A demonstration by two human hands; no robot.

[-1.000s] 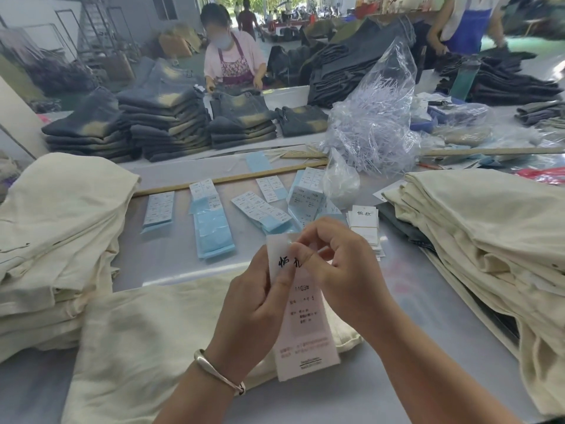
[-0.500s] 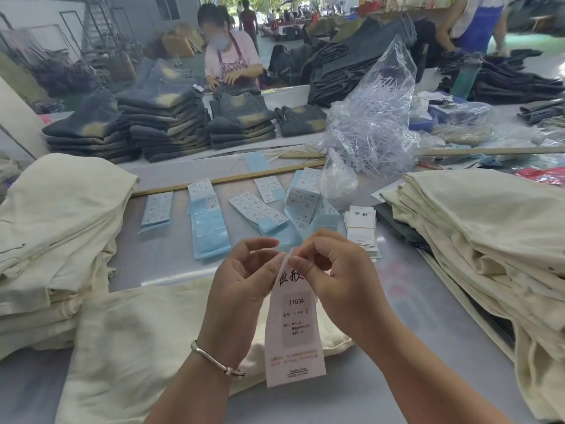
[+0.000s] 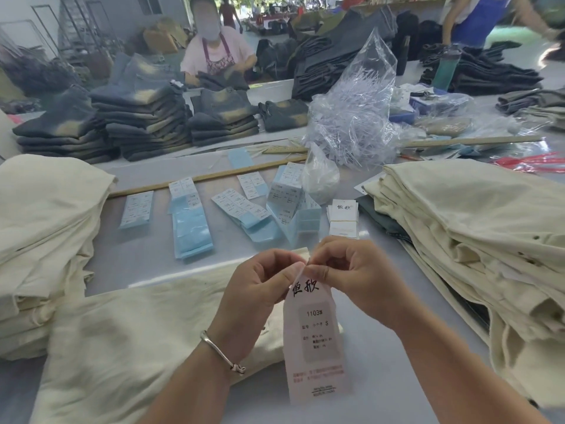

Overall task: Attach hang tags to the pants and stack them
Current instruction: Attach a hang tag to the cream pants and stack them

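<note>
Both hands meet at chest level over the desk [image 3: 146,255]. Left hand [image 3: 260,289], silver bangle [image 3: 222,353] at the wrist, pinches the top edge of a white hang tag [image 3: 315,341] between thumb and forefinger; other fingers curled. Right hand [image 3: 354,276] pinches at the same top corner, fingertips touching the left thumb, remaining fingers curled in. Whether a string or fastener sits between the fingertips: cannot tell, too small.

Tag hangs upright from the pinch, printed face toward the camera, black brush characters at top, "1103#" and "S" below. It hangs in front of a cream pair of pants [image 3: 128,347] laid flat on the desk under the forearms.

Left: tall stack of folded cream pants [image 3: 46,228]. Right: second stack of cream pants [image 3: 477,240], less tidy, edges sagging toward the desk edge.

Beyond the hands: small pile of white hang tags [image 3: 344,218] just beside the right stack; several blue-backed label sheets [image 3: 191,228] spread in a row; a wooden ruler [image 3: 208,176] behind them. Clear plastic bag of fasteners [image 3: 354,123] stands farther back.

Far desk: stacks of dark washed jeans [image 3: 134,123]; a person in a pink top and apron [image 3: 214,53] handling them.
</note>
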